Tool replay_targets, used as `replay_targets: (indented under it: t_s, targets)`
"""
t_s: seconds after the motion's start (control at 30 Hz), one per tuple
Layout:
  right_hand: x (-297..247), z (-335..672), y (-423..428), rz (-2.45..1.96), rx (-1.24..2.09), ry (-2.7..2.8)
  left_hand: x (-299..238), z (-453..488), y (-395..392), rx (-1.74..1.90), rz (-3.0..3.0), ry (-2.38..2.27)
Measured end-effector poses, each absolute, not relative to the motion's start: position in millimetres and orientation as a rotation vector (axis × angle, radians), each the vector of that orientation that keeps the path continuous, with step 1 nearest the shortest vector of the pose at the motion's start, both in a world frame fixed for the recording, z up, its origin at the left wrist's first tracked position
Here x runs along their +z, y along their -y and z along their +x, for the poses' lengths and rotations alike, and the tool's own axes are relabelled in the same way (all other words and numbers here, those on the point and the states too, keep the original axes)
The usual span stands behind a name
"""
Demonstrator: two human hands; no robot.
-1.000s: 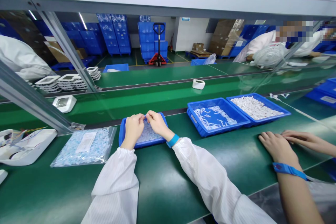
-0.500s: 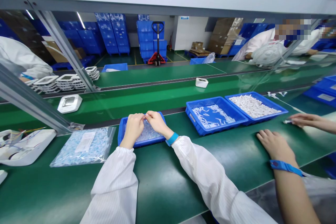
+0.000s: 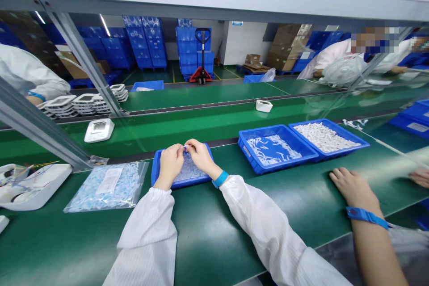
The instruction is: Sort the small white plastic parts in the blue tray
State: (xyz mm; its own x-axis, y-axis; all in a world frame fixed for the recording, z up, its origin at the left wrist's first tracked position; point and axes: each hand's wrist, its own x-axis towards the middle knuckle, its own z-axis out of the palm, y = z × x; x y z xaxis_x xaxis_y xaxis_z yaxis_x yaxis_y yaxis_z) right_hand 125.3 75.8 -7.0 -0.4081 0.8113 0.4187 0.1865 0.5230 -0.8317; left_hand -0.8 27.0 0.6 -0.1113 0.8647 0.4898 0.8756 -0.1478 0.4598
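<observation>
My left hand [image 3: 171, 164] and my right hand [image 3: 201, 159] meet fingertip to fingertip over a small blue tray [image 3: 183, 183]. Both are closed in a pinch. A tiny pale bit shows between the fingertips, too small to name. Inside the tray lies a layer of small, pale blue, translucent pieces [image 3: 188, 169], partly hidden by my hands. To the left, a clear plastic bag [image 3: 129, 187] full of similar light-blue pieces lies flat, with a white label on top.
Two blue trays [image 3: 256, 170] with small white parts [image 3: 323, 137] stand to the right. Beyond them rests a co-worker's hand [image 3: 351, 187]. White devices [image 3: 99, 130] sit on the green belt [image 3: 187, 123]. A white housing with wires [image 3: 43, 192] is at far left.
The white devices on the belt have shifted right. A co-worker's other hand has drawn away to the right edge. My hands stay pinched together over the tray.
</observation>
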Motion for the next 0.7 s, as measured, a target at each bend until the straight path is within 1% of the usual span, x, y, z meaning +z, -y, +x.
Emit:
replay_targets:
  t_s: [0.33,0.6,0.7]
  targets:
    - [0.8,128.5,-72.3,-0.904,0.781,1.971,-1.2,-0.2,-28.4,-1.186,-2.122,2.007]
    - [-3.3,130.8,-78.5,-0.98,0.784,2.01,0.9,3.5,-28.5,-0.904,-2.229,1.873]
    - [-6.2,131.6,-82.3,-1.013,0.879,1.997,1.6,3.6,-27.5,-0.817,-2.284,1.792]
